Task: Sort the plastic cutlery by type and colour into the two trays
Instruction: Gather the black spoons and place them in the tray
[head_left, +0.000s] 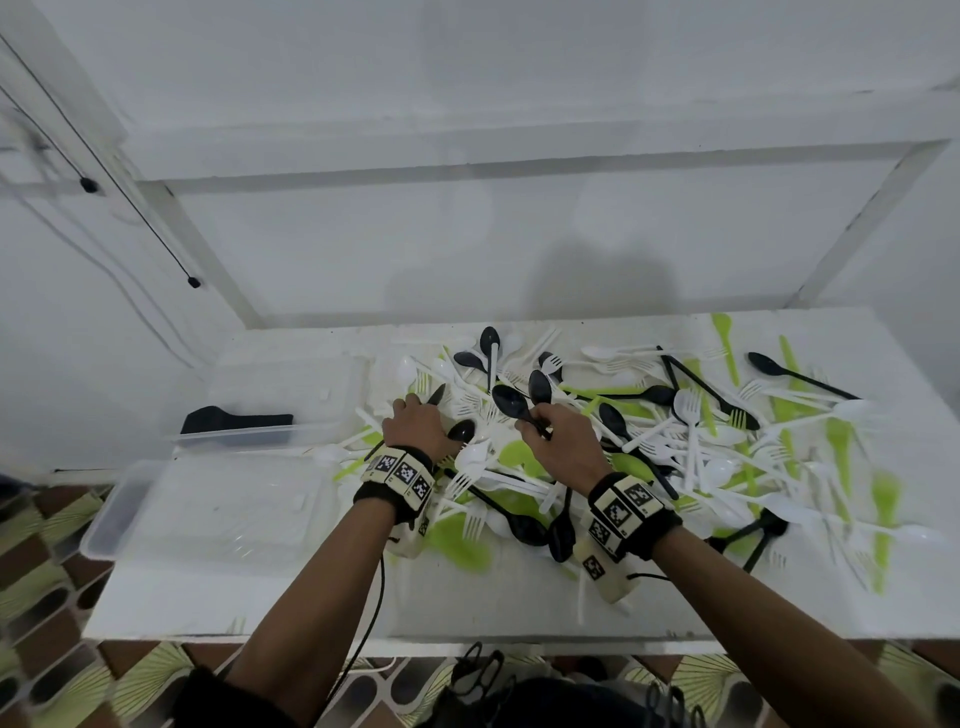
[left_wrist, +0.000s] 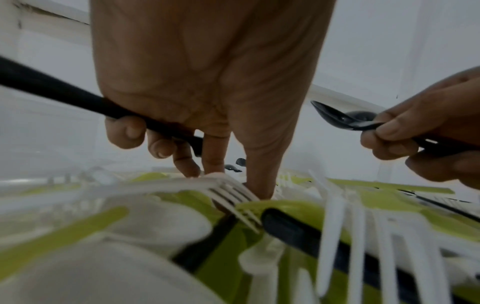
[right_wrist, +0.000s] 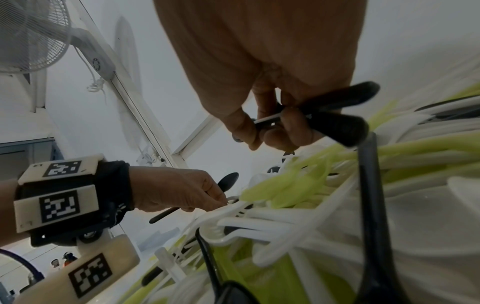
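Now Both Hands Hold Black Spoons

Over the big cutlery pile (head_left: 649, 447), the left hand (head_left: 418, 426) curls round one black spoon (left_wrist: 78, 98). Beside it, the right hand (head_left: 558, 441) pinches two black spoons (head_left: 519, 400) together. Left of the pile sit two clear trays (head_left: 208, 514), one holding black pieces (head_left: 234, 418)

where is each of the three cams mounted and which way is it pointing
Head: worn on the head, looking forward and down at the cutlery pile on the white table; both forearms and hands show.
Left wrist: looks along the left hand at its fingers, which grip a black handle.
Right wrist: looks along the right hand, which grips black spoons.
Shared: each wrist view also shows the other hand, and all three show the pile.
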